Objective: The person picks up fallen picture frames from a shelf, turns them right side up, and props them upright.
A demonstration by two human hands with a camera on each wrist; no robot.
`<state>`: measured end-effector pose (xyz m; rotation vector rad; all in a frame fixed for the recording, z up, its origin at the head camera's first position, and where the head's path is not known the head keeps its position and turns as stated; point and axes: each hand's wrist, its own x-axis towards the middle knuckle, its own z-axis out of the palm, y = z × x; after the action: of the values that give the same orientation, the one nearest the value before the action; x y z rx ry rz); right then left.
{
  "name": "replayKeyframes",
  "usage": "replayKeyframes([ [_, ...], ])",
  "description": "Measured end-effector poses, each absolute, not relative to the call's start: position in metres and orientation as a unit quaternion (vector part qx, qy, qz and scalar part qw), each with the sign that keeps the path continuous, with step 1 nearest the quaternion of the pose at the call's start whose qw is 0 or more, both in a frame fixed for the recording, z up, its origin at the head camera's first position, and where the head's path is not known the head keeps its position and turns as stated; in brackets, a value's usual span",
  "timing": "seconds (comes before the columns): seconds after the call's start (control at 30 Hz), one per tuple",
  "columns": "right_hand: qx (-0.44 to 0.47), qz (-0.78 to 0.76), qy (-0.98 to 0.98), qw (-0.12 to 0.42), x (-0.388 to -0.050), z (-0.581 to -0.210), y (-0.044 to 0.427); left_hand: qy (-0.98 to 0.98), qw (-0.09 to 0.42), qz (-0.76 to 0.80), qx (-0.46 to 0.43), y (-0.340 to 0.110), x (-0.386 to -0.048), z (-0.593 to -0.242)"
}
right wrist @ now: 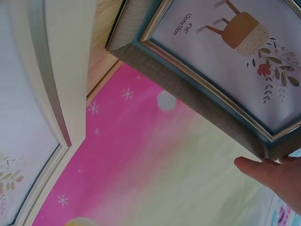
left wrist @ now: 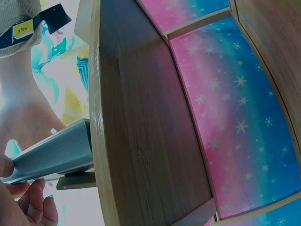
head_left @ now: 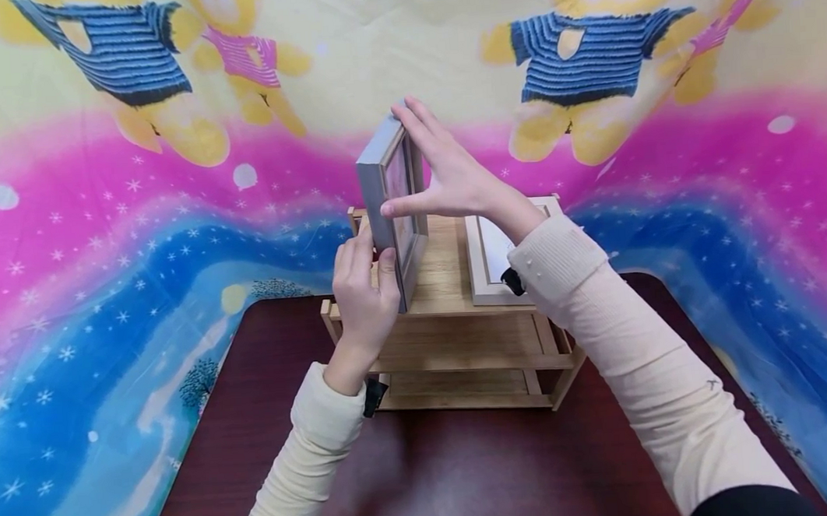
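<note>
Fingers of my left hand clamp the grey picture frame, held upright at the wooden rack's top shelf; my right hand's fingers, spread apart, touch its edges

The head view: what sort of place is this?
Perhaps a makeshift filming corner, though I can't be certain: a bright bear-print backdrop surrounds the dark table, on which a wooden rack stands.

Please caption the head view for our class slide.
Left hand grips a gray frame, right hand touching it; a white frame lies on the wooden rack.
</note>
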<state>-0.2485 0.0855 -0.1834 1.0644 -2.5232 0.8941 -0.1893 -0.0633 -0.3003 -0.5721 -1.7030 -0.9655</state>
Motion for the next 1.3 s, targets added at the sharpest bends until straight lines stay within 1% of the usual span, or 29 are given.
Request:
replayKeyframes([
  [0.33, 0.389, 0.308, -0.851, 0.17, -0.246, -0.183, 0.088, -0.714, 0.528, -0.397, -0.23, -0.057, -0.188, -0.3],
  [0.53, 0.393, 0.307, -0.847, 0.183, -0.245, -0.183, 0.09, -0.712, 0.521, -0.405, -0.24, -0.057, -0.188, -0.3],
  [0.67, 0.397, 0.311, -0.844, 0.182, -0.246, -0.184, 0.092, -0.706, 0.503, -0.424, -0.263, -0.062, -0.189, -0.301],
  [0.8, 0.404, 0.329, -0.837, 0.163, -0.248, -0.184, 0.096, -0.705, 0.476, -0.444, -0.282, -0.068, -0.191, -0.304],
  [0.9, 0.414, 0.344, -0.829, 0.149, -0.25, -0.184, 0.098, -0.715, 0.447, -0.46, -0.279, -0.075, -0.194, -0.305],
  [0.97, 0.422, 0.352, -0.823, 0.142, -0.252, -0.184, 0.099, -0.728, 0.412, -0.478, -0.268, -0.08, -0.197, -0.305],
  [1.17, 0.439, 0.35, -0.817, 0.133, -0.254, -0.182, 0.099, -0.775, 0.261, -0.529, -0.229, -0.088, -0.202, -0.301],
  [1.23, 0.444, 0.349, -0.815, 0.131, -0.256, -0.182, 0.099, -0.787, 0.232, -0.526, -0.222, -0.089, -0.203, -0.3],
  [1.3, 0.448, 0.349, -0.813, 0.129, -0.256, -0.182, 0.098, -0.796, 0.223, -0.517, -0.222, -0.09, -0.204, -0.298],
])
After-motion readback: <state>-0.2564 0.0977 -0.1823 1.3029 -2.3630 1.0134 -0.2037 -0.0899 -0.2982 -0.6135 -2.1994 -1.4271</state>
